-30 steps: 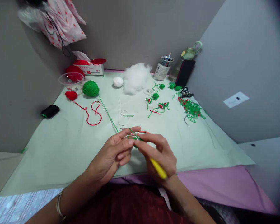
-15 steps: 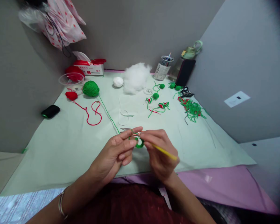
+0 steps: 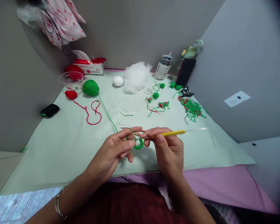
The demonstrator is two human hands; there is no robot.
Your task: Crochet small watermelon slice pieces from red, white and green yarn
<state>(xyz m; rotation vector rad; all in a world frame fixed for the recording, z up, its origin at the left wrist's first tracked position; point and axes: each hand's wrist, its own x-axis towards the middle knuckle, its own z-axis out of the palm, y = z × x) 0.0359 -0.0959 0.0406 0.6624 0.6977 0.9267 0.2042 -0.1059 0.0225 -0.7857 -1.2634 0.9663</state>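
Observation:
Between thumb and fingers, my left hand pinches a small green crocheted ring. Green yarn runs over its raised index finger and back to a green yarn ball at the left. My right hand grips a crochet hook by its yellow handle, held nearly level. The hook's thin metal tip reaches the top of the ring beside my left thumb; whether it passes through a stitch is too small to tell. Scissors with orange handles lie on the table behind my fingers, partly hidden.
White stuffing and a white yarn ball sit at the back. Right of them are small green balls, a jar of pens, a bottle, a phone and a heap of yarn scraps. Red yarn and a tissue box stand left.
The crochet hook has swung from slanting down toward me to nearly level, its far end now pointing right. My right hand has turned and shifted slightly right; my left hand still holds the ring.

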